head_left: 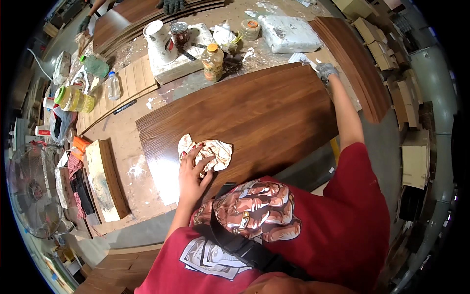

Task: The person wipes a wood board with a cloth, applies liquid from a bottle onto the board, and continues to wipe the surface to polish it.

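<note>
A long dark-brown wood-grain board (245, 110) lies across the worktable in front of me. My left hand (192, 174), bare, rests at the board's near left part with its fingers bent over a crumpled cream-and-brown cloth (218, 153), gripping it against the surface. My right arm stretches out to the board's far right corner. There my right hand (327, 71), in a grey glove, is closed on a white cloth (302, 59); its fingertips are partly hidden.
Behind the board stand a yellow-capped bottle (212, 62), a white bucket (160, 44) and a can (179, 33). Stacked brown boards (350, 63) lie at right. A fan (36, 191) and a wood block (105, 179) are left. Another person's gloved hand (171, 6) touches boards at the far side.
</note>
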{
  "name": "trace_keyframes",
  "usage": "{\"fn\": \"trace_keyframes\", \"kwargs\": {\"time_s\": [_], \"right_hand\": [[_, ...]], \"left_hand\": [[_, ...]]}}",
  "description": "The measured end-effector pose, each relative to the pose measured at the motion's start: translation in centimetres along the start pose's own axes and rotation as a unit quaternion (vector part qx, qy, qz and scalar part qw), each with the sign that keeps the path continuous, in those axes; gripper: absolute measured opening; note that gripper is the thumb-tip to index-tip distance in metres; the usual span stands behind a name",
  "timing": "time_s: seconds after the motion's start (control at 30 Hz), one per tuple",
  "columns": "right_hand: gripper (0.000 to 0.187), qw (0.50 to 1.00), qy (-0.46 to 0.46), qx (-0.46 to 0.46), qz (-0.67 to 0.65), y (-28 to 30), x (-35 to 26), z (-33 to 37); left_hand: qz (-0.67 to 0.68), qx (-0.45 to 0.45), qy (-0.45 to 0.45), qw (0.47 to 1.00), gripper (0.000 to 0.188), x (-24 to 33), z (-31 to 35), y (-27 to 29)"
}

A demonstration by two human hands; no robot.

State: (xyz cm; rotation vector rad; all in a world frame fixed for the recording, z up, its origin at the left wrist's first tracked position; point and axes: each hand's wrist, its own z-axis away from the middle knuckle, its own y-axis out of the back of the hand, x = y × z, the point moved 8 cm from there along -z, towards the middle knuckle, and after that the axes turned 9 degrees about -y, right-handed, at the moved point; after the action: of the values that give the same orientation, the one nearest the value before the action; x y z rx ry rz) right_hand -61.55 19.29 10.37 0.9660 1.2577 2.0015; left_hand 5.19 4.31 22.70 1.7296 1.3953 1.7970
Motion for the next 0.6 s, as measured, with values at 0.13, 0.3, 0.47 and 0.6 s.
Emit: {"fn": "trace_keyframes", "kwargs": {"time_s": [0.13,0.3,0.47,0.6], "right_hand": [[0.041,0.998,-0.056,0.023,-0.025,-2.0,4.6,1.9],[0.04,0.986,-0.099,0.065,-0.121,-4.0,7.0,7.9],[0.037,0.974,-0.157,0.02,-0.161,-7.4,13.1,18.3],[0.031,0.964,-0.209,0.036,-0.16,-9.7,17.0,23.8]], "left_hand": [[0.002,-0.004,-0.027,1.0,0.035,0.3,-0.2,-0.1],[-0.001,0.013,-0.021,1.0,0.036,-0.2,0.4,0.1],[-0.002,0.013,-0.045,0.999,0.037,0.1,0.2,-0.1],[0.005,0.017,-0.061,0.998,0.039,0.1,0.5,0.0]]}}
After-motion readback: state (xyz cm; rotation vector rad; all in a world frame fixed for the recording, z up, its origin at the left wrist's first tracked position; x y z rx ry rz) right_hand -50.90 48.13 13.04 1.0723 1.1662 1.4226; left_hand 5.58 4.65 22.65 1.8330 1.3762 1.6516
